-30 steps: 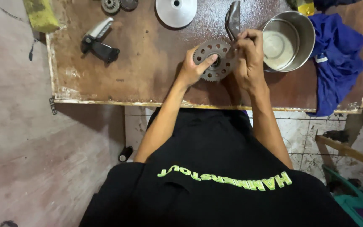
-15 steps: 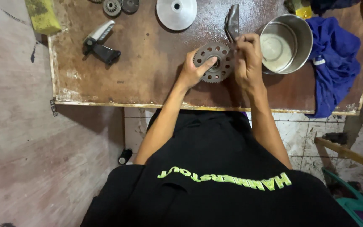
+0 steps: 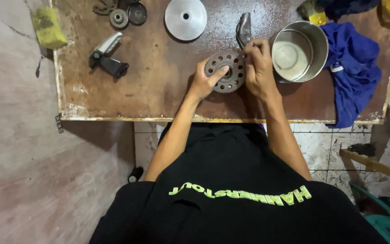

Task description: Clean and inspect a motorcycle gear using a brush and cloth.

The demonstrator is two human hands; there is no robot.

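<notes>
A worn brown tabletop [image 3: 159, 90] carries everything. A blue cloth [image 3: 355, 77] drapes over its right edge, with a round metal pot [image 3: 310, 45] just beside it. A silver disc [image 3: 186, 18] lies near the far edge. Toward the middle, nearer the front edge, the left hand [image 3: 202, 83] and right hand [image 3: 259, 68] both close around a toothed, perforated gear [image 3: 227, 72], the left thumb pressed on its hub.
</notes>
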